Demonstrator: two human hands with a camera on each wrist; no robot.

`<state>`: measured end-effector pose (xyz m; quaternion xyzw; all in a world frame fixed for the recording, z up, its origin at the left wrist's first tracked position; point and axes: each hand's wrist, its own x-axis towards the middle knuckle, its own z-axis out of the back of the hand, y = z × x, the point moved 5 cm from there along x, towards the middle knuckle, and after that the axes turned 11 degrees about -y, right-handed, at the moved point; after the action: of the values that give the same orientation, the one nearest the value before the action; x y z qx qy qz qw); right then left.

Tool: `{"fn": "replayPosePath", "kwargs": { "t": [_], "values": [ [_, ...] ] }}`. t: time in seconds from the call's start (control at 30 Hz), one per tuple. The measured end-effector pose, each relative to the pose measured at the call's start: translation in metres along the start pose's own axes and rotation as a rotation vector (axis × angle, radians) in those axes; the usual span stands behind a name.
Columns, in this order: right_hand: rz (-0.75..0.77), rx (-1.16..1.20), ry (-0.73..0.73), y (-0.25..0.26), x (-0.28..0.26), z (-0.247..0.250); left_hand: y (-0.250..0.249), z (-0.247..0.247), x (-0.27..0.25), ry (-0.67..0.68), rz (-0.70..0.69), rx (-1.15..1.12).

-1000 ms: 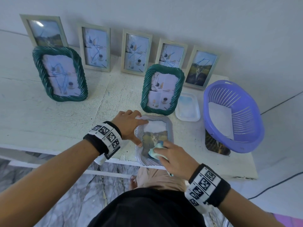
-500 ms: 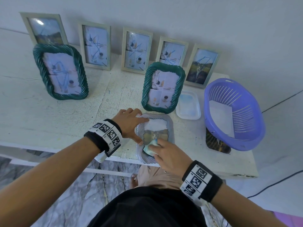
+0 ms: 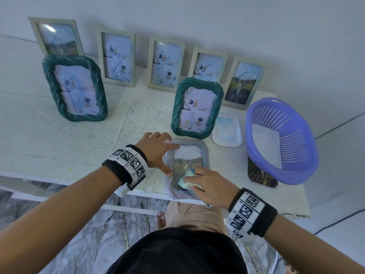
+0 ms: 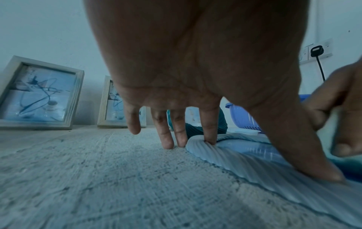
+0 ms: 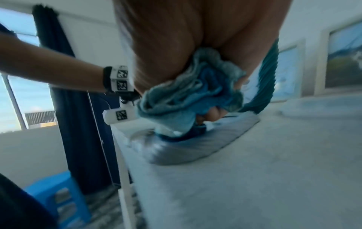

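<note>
A grey ribbed picture frame [image 3: 205, 155] with a cat photo lies flat near the table's front edge. My left hand [image 3: 158, 153] presses on its left side with straight fingers, the thumb on the left rim and the index finger on the far corner [image 4: 210, 139]. My right hand [image 3: 209, 182] grips a bunched blue and white cloth [image 3: 186, 179] and holds it down on the lower part of the glass. In the right wrist view the cloth [image 5: 186, 96] bulges out of my fist onto the frame [image 5: 195, 148].
Several pale wooden frames [image 3: 167, 62] lean on the back wall. Two green twisted frames [image 3: 197, 107] stand in front of them. A clear plastic tray [image 3: 227, 129] and a purple basket [image 3: 280, 139] sit to the right, with a dark photo [image 3: 260, 175] under the basket.
My right hand has slid the cloth a little to the left and back over the lower glass. My left hand has stayed on the frame.
</note>
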<state>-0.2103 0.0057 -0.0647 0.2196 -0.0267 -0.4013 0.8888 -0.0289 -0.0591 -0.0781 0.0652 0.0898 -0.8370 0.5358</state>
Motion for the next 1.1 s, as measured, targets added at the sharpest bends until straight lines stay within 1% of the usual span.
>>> {"fn": "replayPosePath", "kwargs": {
  "t": [0.1,0.27,0.33,0.37,0.43,0.5,0.6,0.73,0.83,0.9,1.0,1.03,1.1],
  "values": [
    [-0.003,-0.06,0.01,-0.017,0.006,0.012,0.0,0.001,0.001,-0.003,-0.008,0.005],
    [-0.157,-0.169,-0.176,-0.041,0.054,0.028,0.0,0.001,0.001,-0.001,-0.006,-0.001],
    [-0.228,-0.166,-0.204,-0.04,0.061,0.025,0.0,0.002,0.001,-0.002,-0.004,0.005],
    [-0.258,-0.14,-0.201,-0.036,0.061,0.023,0.0,0.002,0.001,-0.004,-0.004,0.007],
    [-0.258,-0.052,-0.186,-0.023,0.053,0.016,-0.001,0.002,0.0,-0.009,-0.003,-0.002],
    [-0.189,0.013,-0.141,-0.009,0.042,0.006,0.0,0.001,0.0,-0.013,0.0,-0.005],
    [-0.103,0.035,-0.065,0.004,0.02,-0.003,0.0,0.001,0.0,-0.011,0.005,-0.01],
    [-0.098,0.0,0.043,-0.001,-0.008,-0.001,0.0,0.0,0.0,-0.007,0.006,-0.021],
    [-0.128,-0.023,0.053,-0.012,-0.012,0.007,0.002,-0.001,0.0,-0.01,0.005,-0.038],
    [-0.158,0.056,-0.019,-0.02,-0.012,0.016,0.002,-0.002,0.0,-0.01,0.005,-0.044],
    [-0.252,0.196,-0.218,-0.033,-0.01,0.035,0.002,-0.002,0.0,-0.011,0.0,-0.045],
    [-0.294,0.189,-0.281,-0.04,-0.008,0.041,0.002,-0.002,0.0,-0.014,-0.001,-0.046],
    [-0.404,0.094,-0.381,-0.058,-0.001,0.049,0.002,-0.002,0.0,-0.013,-0.002,-0.048]
  ]
}}
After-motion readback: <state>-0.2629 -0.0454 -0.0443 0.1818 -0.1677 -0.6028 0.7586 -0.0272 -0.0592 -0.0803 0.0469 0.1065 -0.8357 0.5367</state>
